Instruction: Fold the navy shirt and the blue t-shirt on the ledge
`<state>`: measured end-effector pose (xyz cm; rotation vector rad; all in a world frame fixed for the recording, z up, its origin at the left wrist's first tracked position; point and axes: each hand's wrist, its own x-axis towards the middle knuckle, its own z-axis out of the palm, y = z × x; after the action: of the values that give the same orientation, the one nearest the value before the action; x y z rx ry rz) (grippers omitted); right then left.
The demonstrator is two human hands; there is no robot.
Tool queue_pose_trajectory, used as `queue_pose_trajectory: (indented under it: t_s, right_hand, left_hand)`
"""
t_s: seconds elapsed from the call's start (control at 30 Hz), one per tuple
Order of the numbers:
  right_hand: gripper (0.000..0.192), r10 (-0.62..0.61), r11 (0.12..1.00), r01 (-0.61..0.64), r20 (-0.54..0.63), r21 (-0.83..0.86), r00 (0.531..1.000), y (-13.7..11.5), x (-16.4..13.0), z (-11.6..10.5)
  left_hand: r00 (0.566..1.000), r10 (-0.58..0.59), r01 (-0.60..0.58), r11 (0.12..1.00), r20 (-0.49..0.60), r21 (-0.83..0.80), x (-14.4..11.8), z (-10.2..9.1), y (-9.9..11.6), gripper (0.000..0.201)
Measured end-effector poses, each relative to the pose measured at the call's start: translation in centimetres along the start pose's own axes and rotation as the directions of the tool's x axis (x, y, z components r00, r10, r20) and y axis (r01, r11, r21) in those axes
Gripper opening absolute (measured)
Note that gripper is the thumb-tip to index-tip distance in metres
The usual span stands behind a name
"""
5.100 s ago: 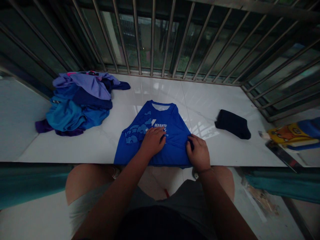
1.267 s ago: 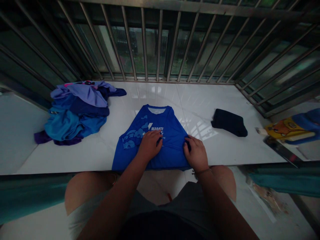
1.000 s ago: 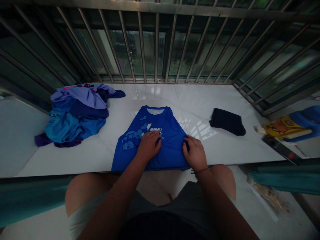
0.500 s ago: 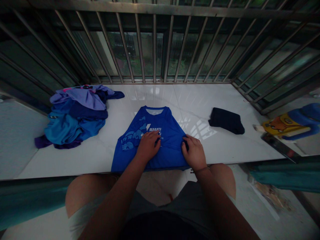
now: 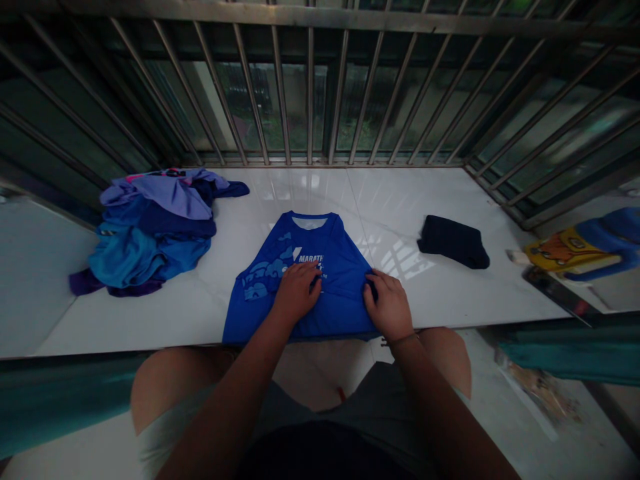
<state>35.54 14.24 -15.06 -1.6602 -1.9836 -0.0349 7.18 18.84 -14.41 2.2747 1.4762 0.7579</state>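
A blue T-shirt (image 5: 310,243) with white lettering and a light-blue print lies front up before me, collar away from me. Its lower part reaches the near edge of the white ledge. On the middle of its chest rests my left hand (image 5: 299,290), open, fingers laid over the lettering. My right hand (image 5: 390,303) is closed at the shirt's right side, thumb and fingers pinching the fabric by the sleeve.
To the left is a heap of crumpled blue and purple clothes (image 5: 155,227). A folded dark garment (image 5: 453,241) lies on the white ledge (image 5: 320,190) to the right. Metal bars (image 5: 310,100) rise along the back. A yellow and blue item (image 5: 575,247) stands at far right.
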Motion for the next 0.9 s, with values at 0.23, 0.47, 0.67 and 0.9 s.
queue_pose_trajectory:
  t_s: [0.23,0.47,0.67,0.9]
  right_hand:
    - [0.032,0.001,1.000,-0.001,-0.013,0.007,1.000,-0.05,-0.02,0.04]
    - [0.033,0.012,1.000,-0.012,-0.009,0.012,1.000,-0.21,0.02,-0.11]
    - [0.034,0.010,1.000,-0.010,0.002,0.009,1.000,-0.16,0.03,-0.10]
    - [0.034,0.023,1.000,-0.023,0.009,0.018,1.000,-0.17,0.07,-0.12]
  left_hand:
    - [1.000,-0.004,0.004,1.000,0.010,0.007,0.01,0.03,-0.06,0.026]
    - [1.000,-0.003,0.003,1.000,0.009,0.013,-0.03,-0.01,-0.04,0.026]
    - [1.000,0.007,-0.008,1.000,0.015,0.026,-0.02,-0.20,0.15,0.026]
    - [1.000,-0.012,0.011,1.000,0.021,0.004,0.12,-0.23,0.11,0.025]
